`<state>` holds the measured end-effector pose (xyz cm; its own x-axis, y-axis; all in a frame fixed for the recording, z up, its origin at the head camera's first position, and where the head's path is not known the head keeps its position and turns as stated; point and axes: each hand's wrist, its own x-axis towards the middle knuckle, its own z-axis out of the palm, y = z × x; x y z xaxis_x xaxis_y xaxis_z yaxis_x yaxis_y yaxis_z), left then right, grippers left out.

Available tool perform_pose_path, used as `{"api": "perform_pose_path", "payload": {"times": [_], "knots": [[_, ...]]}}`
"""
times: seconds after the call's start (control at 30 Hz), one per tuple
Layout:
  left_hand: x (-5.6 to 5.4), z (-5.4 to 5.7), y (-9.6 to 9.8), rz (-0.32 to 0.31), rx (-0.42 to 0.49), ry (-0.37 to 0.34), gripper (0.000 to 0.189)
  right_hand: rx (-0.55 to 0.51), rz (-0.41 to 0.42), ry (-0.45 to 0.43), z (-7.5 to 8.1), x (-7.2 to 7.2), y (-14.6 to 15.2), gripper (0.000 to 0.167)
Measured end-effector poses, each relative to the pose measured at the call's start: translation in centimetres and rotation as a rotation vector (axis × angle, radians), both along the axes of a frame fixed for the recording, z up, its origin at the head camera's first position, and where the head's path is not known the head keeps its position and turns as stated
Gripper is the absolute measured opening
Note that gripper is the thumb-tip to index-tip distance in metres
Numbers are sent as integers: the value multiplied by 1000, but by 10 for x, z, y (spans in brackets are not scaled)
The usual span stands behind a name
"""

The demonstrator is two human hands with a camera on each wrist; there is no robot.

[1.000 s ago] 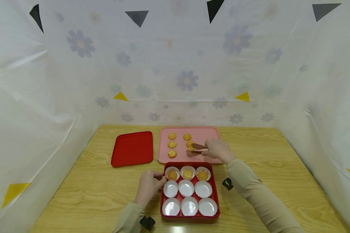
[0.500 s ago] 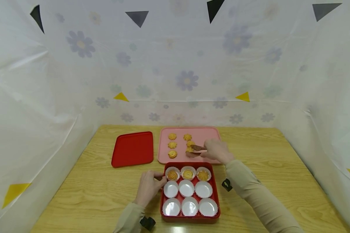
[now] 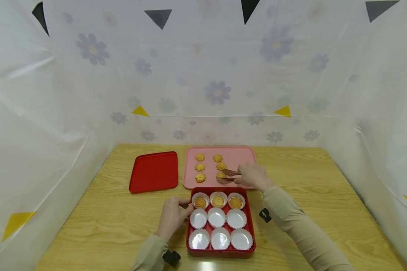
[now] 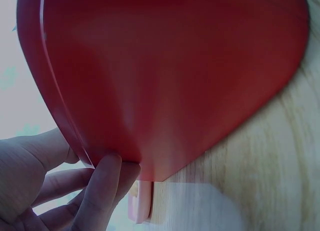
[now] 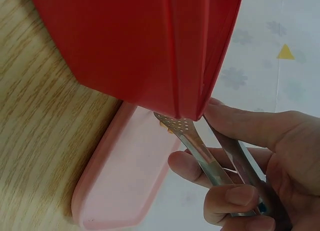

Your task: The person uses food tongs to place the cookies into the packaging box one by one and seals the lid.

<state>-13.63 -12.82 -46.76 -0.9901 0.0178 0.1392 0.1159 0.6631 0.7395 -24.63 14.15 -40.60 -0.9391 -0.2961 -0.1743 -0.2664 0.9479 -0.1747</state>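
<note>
Head view: the left hand (image 3: 172, 217) is pinching the box (image 3: 220, 253) between thumb and fingers, seemingly steadying it, while the right hand (image 3: 253, 175) is gripping tongs (image 3: 232, 172), whose parted tips are straddling a cookie (image 3: 220, 175) just beyond those fingers on the tray (image 3: 238, 153).

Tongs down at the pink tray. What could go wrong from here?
1. The tongs might nudge the cookie just behind while closing on the front one; the two sit very close.
2. The front cookie might slip or crumble: I can't tell whether the tips grip it firmly.
3. The left hand holds the red box at its side; a tug could shift it.
</note>
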Motion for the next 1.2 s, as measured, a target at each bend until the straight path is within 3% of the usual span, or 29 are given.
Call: {"api": "perform_pose_path", "payload": {"times": [0.57,0.9,1.03,1.2], "knots": [[1,1,1,2,4,-10,20,-2,11,-51,6,-8,8,21],[0,2,1,8,-3,-13,20,-44,52,-15,17,-9,16,22],[0,2,1,10,-3,-18,20,-104,119,7,19,-8,24,26],[0,2,0,4,4,-15,20,-176,261,50,15,-5,37,34]]}}
